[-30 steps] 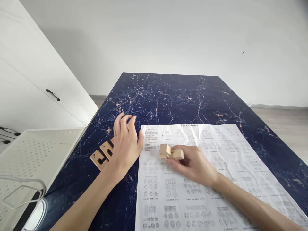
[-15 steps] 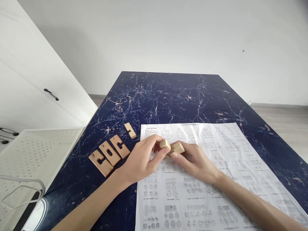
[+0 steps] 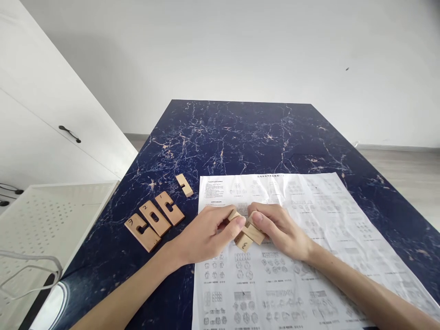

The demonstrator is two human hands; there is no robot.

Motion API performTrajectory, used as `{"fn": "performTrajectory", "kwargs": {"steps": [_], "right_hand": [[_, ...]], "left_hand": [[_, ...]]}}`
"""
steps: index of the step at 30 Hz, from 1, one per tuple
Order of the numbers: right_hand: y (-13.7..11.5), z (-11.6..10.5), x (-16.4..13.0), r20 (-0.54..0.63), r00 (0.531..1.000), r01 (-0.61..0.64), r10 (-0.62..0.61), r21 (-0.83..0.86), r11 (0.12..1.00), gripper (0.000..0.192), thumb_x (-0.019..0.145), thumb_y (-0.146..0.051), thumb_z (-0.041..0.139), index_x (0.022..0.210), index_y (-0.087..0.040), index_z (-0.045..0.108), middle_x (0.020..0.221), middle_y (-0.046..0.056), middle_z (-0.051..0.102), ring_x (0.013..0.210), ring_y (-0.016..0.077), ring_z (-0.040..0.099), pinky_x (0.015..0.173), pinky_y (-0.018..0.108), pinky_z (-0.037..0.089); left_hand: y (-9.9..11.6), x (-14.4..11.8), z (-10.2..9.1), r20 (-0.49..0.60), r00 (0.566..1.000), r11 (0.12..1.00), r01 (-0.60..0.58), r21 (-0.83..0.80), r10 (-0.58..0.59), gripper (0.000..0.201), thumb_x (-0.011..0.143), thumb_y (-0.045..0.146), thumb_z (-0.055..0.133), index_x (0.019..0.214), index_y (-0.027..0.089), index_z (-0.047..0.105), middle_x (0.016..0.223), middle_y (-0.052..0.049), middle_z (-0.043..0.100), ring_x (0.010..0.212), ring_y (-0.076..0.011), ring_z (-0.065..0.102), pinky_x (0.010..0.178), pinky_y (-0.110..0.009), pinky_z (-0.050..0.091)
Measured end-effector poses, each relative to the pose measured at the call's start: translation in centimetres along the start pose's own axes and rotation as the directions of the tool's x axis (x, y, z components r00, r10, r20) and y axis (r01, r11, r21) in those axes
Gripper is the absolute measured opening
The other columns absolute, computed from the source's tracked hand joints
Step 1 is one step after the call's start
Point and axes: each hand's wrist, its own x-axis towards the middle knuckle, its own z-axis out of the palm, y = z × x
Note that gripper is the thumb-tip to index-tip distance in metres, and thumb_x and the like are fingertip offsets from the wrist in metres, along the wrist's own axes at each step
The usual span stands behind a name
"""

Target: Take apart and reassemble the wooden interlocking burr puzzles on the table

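Observation:
Light wooden puzzle blocks (image 3: 253,234) are fitted against each other between my two hands, above the printed sheet (image 3: 302,220). One end facing me bears a handwritten "3". My left hand (image 3: 209,231) pinches the left side of the blocks between thumb and fingers. On the other side, my right hand (image 3: 283,229) grips them with its thumb on top. My fingers cover part of the blocks, so how they interlock cannot be made out. A loose notched wooden block (image 3: 185,185) lies left of the sheet's top corner.
Three flat wooden pieces with cut-outs lie left of my left hand, marked 1 (image 3: 170,208), 2 (image 3: 155,218) and 3 (image 3: 142,232). The dark blue marbled table (image 3: 233,137) extends to a white wall. A white perforated surface (image 3: 41,229) with a cable stands at the left.
The blocks have been turned and tipped toward me, so the end marked "3" now shows. Both hands keep their hold, and my right thumb has moved up onto the top.

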Motion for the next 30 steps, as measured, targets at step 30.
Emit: {"fn": "performTrajectory", "kwargs": {"steps": [30], "right_hand": [[-0.3, 1.8, -0.1, -0.329, 0.944, -0.118, 0.010, -0.309, 0.944, 0.052, 0.102, -0.038, 0.055, 0.064, -0.025, 0.021, 0.054, -0.007, 0.022, 0.050, 0.0108, 0.021, 0.044, 0.028, 0.024]], "left_hand": [[-1.7, -0.3, 1.3, 0.012, 0.805, 0.529, -0.401, 0.748, 0.593, 0.028, 0.103, 0.036, 0.063, 0.080, 0.021, 0.056, 0.068, 0.002, 0.061, 0.060, -0.0149, 0.057, 0.055, -0.030, 0.044]]}}
